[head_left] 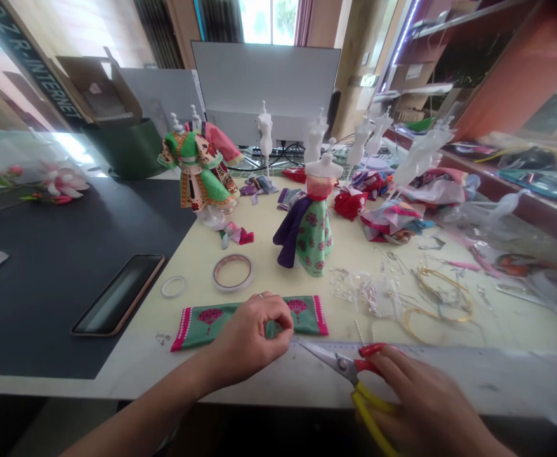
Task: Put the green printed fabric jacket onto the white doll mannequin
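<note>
Pinching green fabric (304, 316), left hand (247, 339) — fingers together, right hand (425, 400) — fingers clamped on yellow-handled scissors (341, 363)

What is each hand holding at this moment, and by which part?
The left hand pinches the green printed fabric strip around its middle. The right hand holds the scissors by their red and yellow handles.

**Head-worn camera looks down across the counter**

The one camera rides on the person's head, above the near edge of the counter (278, 387), facing forward and down. The left hand (250, 336) and right hand (425, 400) sit close at the bottom of the view, which stretches across the counter toward a window (269, 22) beyond.
</note>
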The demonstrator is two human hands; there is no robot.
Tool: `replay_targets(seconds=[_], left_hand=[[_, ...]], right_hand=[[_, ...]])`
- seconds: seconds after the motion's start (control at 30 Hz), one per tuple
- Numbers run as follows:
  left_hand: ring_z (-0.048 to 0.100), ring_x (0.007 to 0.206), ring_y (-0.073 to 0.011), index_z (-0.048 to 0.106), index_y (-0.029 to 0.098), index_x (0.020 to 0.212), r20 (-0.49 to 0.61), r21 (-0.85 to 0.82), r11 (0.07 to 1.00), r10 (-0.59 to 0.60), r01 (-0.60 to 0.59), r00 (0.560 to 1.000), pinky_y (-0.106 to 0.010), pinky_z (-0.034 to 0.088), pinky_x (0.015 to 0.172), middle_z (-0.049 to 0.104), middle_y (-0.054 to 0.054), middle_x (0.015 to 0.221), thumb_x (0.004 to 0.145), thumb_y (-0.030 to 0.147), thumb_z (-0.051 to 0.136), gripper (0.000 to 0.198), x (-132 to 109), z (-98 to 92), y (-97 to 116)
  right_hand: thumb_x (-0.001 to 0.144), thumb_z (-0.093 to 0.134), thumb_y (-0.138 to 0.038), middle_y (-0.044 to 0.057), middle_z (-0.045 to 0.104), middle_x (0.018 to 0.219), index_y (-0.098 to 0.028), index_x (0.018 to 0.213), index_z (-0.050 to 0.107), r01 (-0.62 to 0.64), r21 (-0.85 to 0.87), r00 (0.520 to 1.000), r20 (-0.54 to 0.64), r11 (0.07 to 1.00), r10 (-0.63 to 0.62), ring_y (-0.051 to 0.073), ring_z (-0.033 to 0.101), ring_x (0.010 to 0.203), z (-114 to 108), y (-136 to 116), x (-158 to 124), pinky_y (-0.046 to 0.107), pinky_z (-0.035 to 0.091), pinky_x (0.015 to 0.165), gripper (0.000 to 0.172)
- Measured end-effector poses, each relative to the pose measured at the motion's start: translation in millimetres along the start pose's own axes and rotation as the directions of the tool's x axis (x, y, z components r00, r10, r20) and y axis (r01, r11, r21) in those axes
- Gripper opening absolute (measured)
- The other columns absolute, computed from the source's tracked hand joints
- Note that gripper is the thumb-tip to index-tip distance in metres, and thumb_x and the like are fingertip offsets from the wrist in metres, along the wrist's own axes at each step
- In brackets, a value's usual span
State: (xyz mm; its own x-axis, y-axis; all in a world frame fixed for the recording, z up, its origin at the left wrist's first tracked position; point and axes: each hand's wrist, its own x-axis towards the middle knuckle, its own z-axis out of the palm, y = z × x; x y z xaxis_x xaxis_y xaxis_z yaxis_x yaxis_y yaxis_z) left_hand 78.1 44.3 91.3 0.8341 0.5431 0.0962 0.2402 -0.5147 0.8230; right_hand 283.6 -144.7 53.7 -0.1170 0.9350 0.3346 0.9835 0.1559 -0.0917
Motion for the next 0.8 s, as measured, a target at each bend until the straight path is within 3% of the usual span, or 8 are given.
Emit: replay_targets(seconds=[0.27, 0.53, 0.63, 0.7, 0.8], left_hand=[[0.053, 0.069, -0.0116, 0.051, 0.018, 0.063, -0.038, -0.281, 0.949, -0.158, 0.141, 0.987, -0.022, 0.042, 0.067, 0.057, 0.002, 0.072, 0.076, 0.014, 0.054, 0.014, 1.7, 11.4, -0.8], [0.049, 0.07, -0.0131, 0.052, 0.018, 0.067, -0.189, -0.443, 0.886, -0.237, 0.132, 0.953, -0.024, 0.041, 0.067, 0.051, 0.0, 0.071, 0.079, 0.025, 0.055, 0.014, 3.5, 10.7, -7.3], [0.049, 0.071, -0.0136, 0.052, 0.018, 0.067, -0.245, -0.439, 0.893, -0.23, 0.104, 0.942, -0.024, 0.04, 0.065, 0.05, 0.0, 0.072, 0.079, 0.027, 0.055, 0.015, 1.2, 13.4, -13.5], [0.049, 0.071, -0.0138, 0.051, 0.018, 0.066, -0.271, -0.398, 0.914, -0.2, 0.08, 0.942, -0.024, 0.04, 0.065, 0.051, 0.0, 0.072, 0.08, 0.026, 0.054, 0.016, -0.4, 18.1, -17.2], [0.05, 0.069, -0.0132, 0.05, 0.019, 0.066, -0.33, -0.295, 0.955, -0.097, -0.005, 0.939, -0.024, 0.04, 0.065, 0.052, 0.0, 0.071, 0.082, 0.023, 0.052, 0.016, -2.1, 26.3, -22.5]], right_hand=[[0.069, 0.065, -0.037, 0.012, 0.066, 0.096, -0.017, 0.105, 0.054, -0.011, -0.025, 1.0, 0.008, 1.0, 0.011, 0.024, 0.067, 0.074, -7.4, 6.6, 3.4, 0.031, 0.057, 0.056, 0.043], [0.073, 0.057, -0.029, 0.01, 0.066, 0.096, -0.019, 0.102, 0.056, -0.005, -0.076, 1.0, -0.027, 0.997, 0.003, 0.023, 0.066, 0.077, -17.9, 15.1, 1.2, 0.029, 0.054, 0.06, 0.031], [0.079, 0.057, -0.037, 0.011, 0.065, 0.103, -0.017, 0.106, 0.056, -0.123, -0.154, 0.991, -0.073, 0.98, 0.113, 0.022, 0.066, 0.077, -21.0, 40.7, 1.8, 0.031, 0.052, 0.061, 0.033], [0.082, 0.054, -0.042, 0.01, 0.065, 0.101, -0.018, 0.103, 0.058, -0.212, -0.208, 0.977, -0.06, 0.955, 0.204, 0.02, 0.065, 0.067, -23.1, 64.5, 11.9, 0.03, 0.048, 0.054, 0.033], [0.083, 0.051, -0.045, 0.009, 0.066, 0.098, -0.019, 0.105, 0.06, -0.416, -0.293, 0.903, -0.02, 0.861, 0.429, 0.023, 0.065, 0.071, -22.0, 101.9, 45.2, 0.03, 0.043, 0.053, 0.036]])
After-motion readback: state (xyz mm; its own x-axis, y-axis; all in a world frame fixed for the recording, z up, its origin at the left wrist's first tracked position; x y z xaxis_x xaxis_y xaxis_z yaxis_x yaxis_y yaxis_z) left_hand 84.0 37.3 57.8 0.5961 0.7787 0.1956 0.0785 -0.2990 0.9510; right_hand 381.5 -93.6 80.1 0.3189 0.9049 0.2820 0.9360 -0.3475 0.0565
